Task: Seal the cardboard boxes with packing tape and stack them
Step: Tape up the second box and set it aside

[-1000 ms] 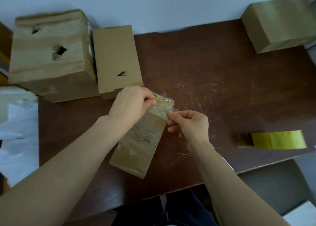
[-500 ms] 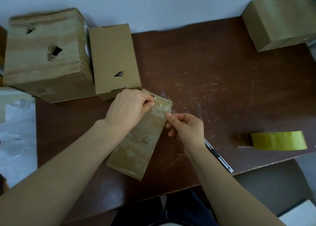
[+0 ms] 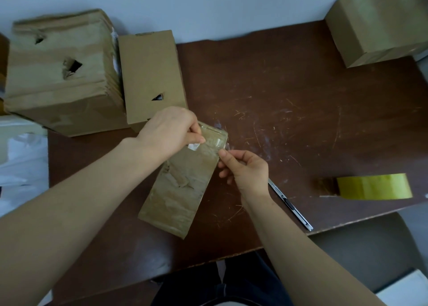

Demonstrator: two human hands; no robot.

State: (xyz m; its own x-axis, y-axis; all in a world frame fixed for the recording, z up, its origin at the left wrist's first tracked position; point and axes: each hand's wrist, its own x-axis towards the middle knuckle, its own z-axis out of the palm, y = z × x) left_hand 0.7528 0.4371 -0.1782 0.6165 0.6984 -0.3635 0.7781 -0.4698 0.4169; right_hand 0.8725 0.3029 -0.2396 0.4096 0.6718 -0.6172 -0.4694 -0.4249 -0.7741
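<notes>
- Pinching the small cardboard box at its far end: left hand grip.
- Right hand grip pinches the clear tape strip.
- Tape roll lies on bench.

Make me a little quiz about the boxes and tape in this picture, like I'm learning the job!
1. True or false: the yellow tape roll lies on the table, to the right of both hands.
2. What lies on the table beside the wrist of the right hand? A) scissors B) a utility knife C) a pen
3. Fill in: the ___ hand grips the far end of the small box, while the other pinches clear tape at its edge.
Key: 1 true; 2 B; 3 the left hand.
</notes>
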